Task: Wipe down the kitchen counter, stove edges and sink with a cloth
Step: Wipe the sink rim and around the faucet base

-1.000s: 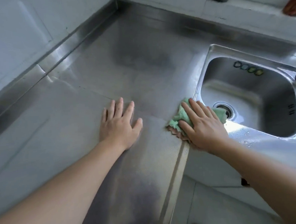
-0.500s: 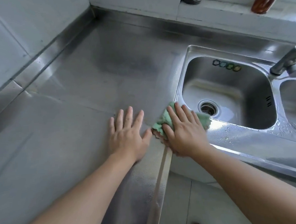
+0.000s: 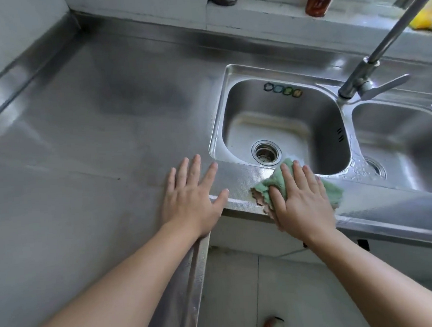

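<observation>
Near the centre of the frame the right hand (image 3: 304, 203) presses flat, fingers (image 3: 288, 176) straight, on a green cloth (image 3: 276, 181) lying on the front rim of the sink (image 3: 221, 107), over the steel surface (image 3: 95, 145) edge. Just left of it, apart from the cloth, the left hand (image 3: 190, 202) rests open with fingers spread on the surface corner. A faucet (image 3: 371, 75) rises at the upper right between two basins, and a bottle (image 3: 317, 1) of reddish liquid stands on the ledge along the top.

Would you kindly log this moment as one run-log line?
left hand: flat on counter | right hand: pressing green cloth on sink's front rim | phase: wiping sink edge
</observation>
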